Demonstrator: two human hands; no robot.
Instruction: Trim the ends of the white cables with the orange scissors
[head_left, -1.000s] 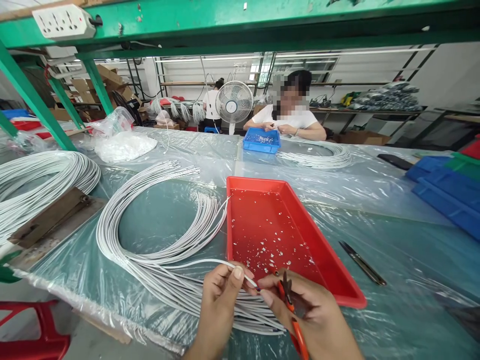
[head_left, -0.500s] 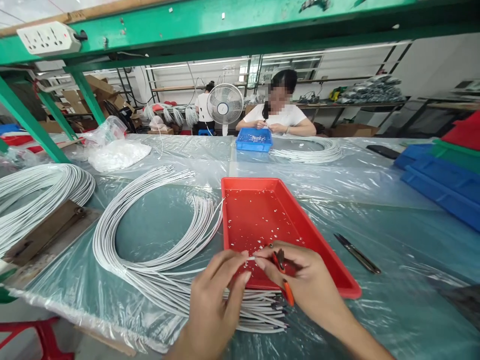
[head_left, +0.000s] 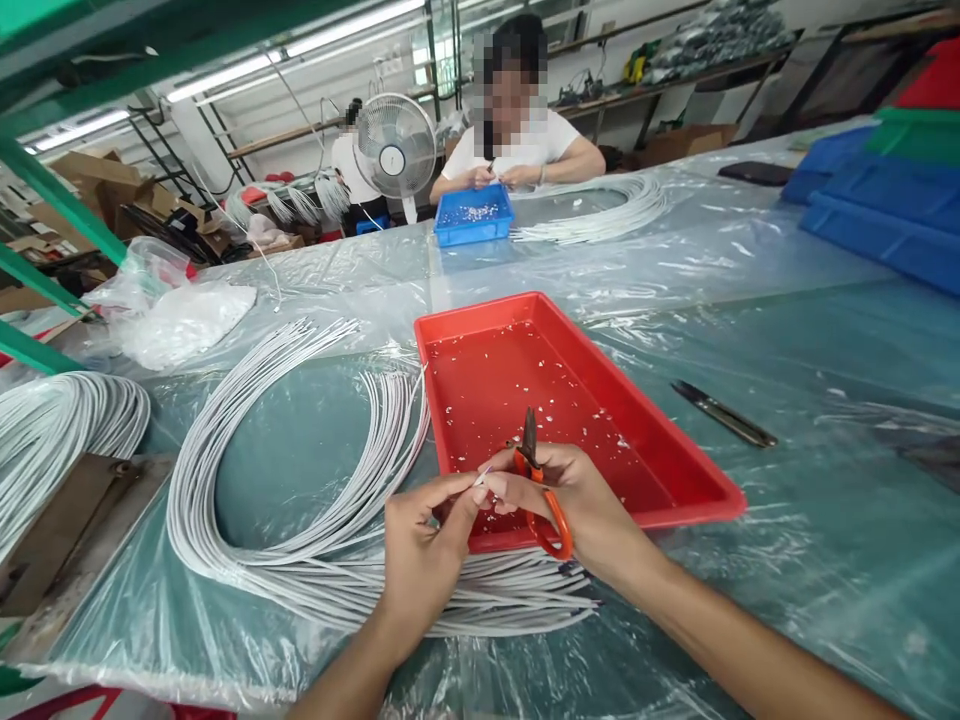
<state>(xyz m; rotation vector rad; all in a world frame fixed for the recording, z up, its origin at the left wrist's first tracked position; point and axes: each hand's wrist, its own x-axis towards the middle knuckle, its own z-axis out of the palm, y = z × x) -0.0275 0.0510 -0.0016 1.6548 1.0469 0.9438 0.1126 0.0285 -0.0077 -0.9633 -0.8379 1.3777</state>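
Observation:
My left hand (head_left: 427, 535) pinches the end of a white cable (head_left: 480, 480) above the near left corner of a red tray (head_left: 510, 385). Fingertips of my right hand (head_left: 577, 490) meet the same cable end. Orange-handled scissors (head_left: 553, 520) are held in my right hand, their dark blades (head_left: 529, 435) pointing up and away over the tray. Small white scraps lie scattered on the tray floor. A looped bundle of white cables (head_left: 206, 480) lies left of the tray, and its near ends pass below my hands.
Tweezers-like metal snips (head_left: 724, 415) lie right of the tray. Another cable coil (head_left: 75, 420) and a brown metal block (head_left: 67, 530) are at left. Across the table, a person works over a blue tray (head_left: 474, 215). Stacked blue bins (head_left: 885, 215) stand at far right.
The view has tilted down and rolled. My hands have drawn closer together at the cable end, and the scissors have turned so that their blades point upward.

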